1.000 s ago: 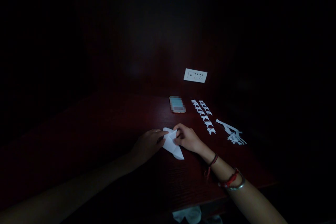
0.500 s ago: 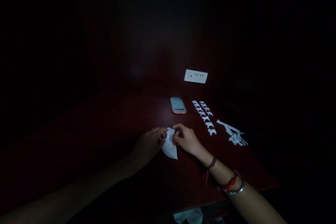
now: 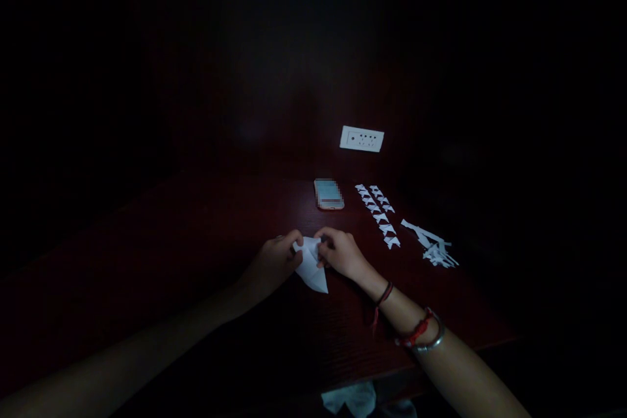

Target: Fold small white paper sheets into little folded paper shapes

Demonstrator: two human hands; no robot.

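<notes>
A white piece of paper (image 3: 312,269) with fold lines is held just above or on the dark red table, its pointed lower corner toward me. My left hand (image 3: 275,262) pinches its left edge between thumb and fingers. On the opposite side my right hand (image 3: 340,253) has curled fingers closed on the upper right edge. Bracelets circle the right wrist and forearm. Small folded white paper pieces (image 3: 379,215) lie in two rows to the right of the hands.
Beyond the hands lies a phone (image 3: 328,194) with a lit, blurred screen. A loose heap of white paper strips (image 3: 438,253) rests at the right. A socket plate (image 3: 362,138) is on the back wall. Below the table's front edge (image 3: 372,375) something pale shows. Surroundings are very dark.
The left fingers have shifted outward along the paper's left edge, so more of its top shows. Everything sits slightly further up and left in view.
</notes>
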